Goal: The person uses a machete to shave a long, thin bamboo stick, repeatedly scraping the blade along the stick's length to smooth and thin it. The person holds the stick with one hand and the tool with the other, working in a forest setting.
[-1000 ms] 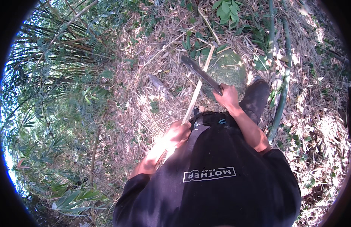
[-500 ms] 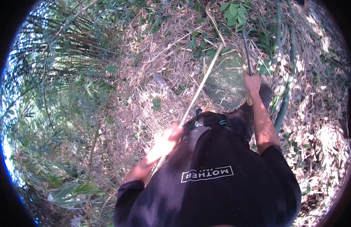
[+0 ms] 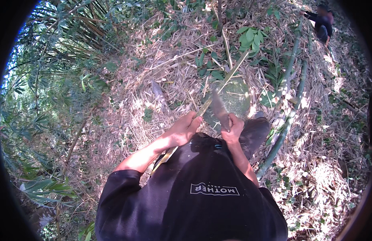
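Over sunlit leaf litter, our left hand holds a bamboo strip, seemingly already split lengthwise, running out past its fingers, while right of them our right hand clasps a machete, what work remains being unclear.

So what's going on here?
A person grips a long yellowish strip in the left hand and a large knife in the right hand. The blade is motion-blurred beside the strip; whether they touch, I can't tell. The strip's far part crosses above a mossy stone in view. Another person in dark clothing is at the upper right.
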The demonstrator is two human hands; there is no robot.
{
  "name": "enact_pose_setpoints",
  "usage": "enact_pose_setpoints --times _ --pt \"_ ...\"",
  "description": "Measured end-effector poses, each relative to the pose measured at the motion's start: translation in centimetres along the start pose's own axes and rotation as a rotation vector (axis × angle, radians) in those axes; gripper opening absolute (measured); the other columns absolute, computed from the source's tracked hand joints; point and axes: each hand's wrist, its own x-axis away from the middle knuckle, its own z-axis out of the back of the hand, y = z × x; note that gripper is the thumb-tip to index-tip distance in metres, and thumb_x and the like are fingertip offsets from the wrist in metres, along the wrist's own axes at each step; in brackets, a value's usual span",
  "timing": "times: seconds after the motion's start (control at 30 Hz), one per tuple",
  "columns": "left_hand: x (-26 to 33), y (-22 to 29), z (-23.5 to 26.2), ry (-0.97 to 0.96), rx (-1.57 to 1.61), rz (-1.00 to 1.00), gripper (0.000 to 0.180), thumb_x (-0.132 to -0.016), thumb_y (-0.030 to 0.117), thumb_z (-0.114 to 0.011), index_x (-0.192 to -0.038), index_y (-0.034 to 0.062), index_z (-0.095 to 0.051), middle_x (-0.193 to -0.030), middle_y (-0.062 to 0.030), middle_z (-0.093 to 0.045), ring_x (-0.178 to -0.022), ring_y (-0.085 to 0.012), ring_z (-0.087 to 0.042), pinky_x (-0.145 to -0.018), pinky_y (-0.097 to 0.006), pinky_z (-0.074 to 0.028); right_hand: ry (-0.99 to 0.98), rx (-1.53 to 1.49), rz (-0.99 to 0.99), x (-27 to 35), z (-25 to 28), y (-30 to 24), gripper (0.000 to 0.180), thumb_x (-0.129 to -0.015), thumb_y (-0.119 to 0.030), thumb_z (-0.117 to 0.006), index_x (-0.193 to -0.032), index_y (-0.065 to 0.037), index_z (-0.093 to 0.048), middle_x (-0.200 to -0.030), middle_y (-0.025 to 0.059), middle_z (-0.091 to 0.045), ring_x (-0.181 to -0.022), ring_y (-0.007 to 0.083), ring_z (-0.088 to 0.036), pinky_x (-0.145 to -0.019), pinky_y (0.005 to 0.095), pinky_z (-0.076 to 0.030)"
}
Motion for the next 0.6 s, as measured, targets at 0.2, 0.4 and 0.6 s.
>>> enact_pose_setpoints --times 0.2,0.4,0.6 --pt "-0.4 -8.0 -2.8 -0.147 0.941 -0.19 0.04 -0.101 0.027 -0.057 -0.13 0.0014 -0.048 -0.111 -0.0092 -0.064 -0.101 -0.0231 -0.063 -0.088 -0.039 -0.05 -0.143 0.013 0.237 -1.0 -1.2 -2.6 0.034 -0.076 -0.035 -0.069 -0.072 -0.004 -0.057 -0.064 0.014 -0.054 -0.061 0.0343 -0.056 -0.058 0.043 -0.044" --pt "1.6 0.5 -1.0 -0.044 -0.257 -0.014 0.035 -0.104 0.031 -0.043 -0.11 -0.0026 -0.049 -0.084 -0.0262 -0.062 -0.082 -0.0417 -0.064 -0.073 -0.048 -0.047 -0.131 0.149 -0.176 -1.4 -0.6 0.2 0.023 -0.075 -0.024 -0.069 -0.075 -0.002 -0.062 -0.061 0.016 -0.057 -0.053 0.0319 -0.058 -0.053 0.0416 -0.045" --pt "2.3 -3.4 -2.8 -0.068 0.644 -0.088 0.044 -0.105 0.04 -0.045 -0.116 -0.0024 -0.049 -0.104 -0.0266 -0.059 -0.104 -0.0329 -0.062 -0.09 -0.047 -0.045 -0.3 0.036 -0.04 1.5 -1.8 -0.4 0.029 -0.065 -0.02 -0.075 -0.087 -0.004 -0.063 -0.069 0.0183 -0.061 -0.061 0.0364 -0.062 -0.058 0.044 -0.048"
